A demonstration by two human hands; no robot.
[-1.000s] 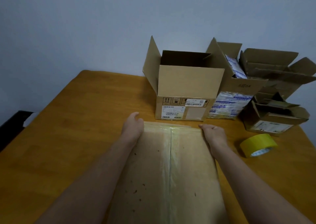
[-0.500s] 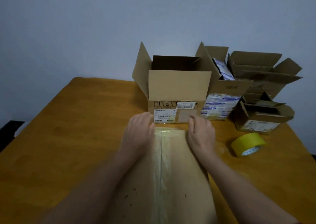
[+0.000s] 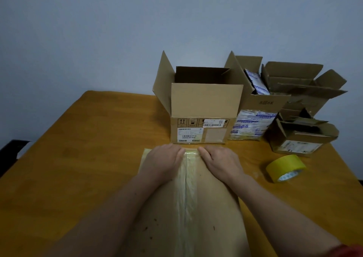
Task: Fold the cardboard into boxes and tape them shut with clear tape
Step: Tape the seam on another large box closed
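A brown cardboard box (image 3: 214, 207) sits in front of me with its closed flaps up. A strip of clear tape (image 3: 187, 194) runs along the middle seam to the far edge. My left hand (image 3: 163, 163) lies flat on the box top just left of the seam, fingers together. My right hand (image 3: 220, 162) lies flat just right of the seam. Both press down near the far edge, fingertips almost meeting over the tape. A yellowish roll of tape (image 3: 285, 167) lies on the table to the right.
An open box with shipping labels (image 3: 204, 109) stands just beyond my hands. To its right are several more open boxes (image 3: 302, 137), one holding printed packets (image 3: 253, 127). The wooden table (image 3: 88, 148) meets a grey wall. A dark object (image 3: 11, 150) is at the left edge.
Both hands slid from the box's far corners inward to the taped seam, and now lie flat on either side of it. The view shifted slightly.
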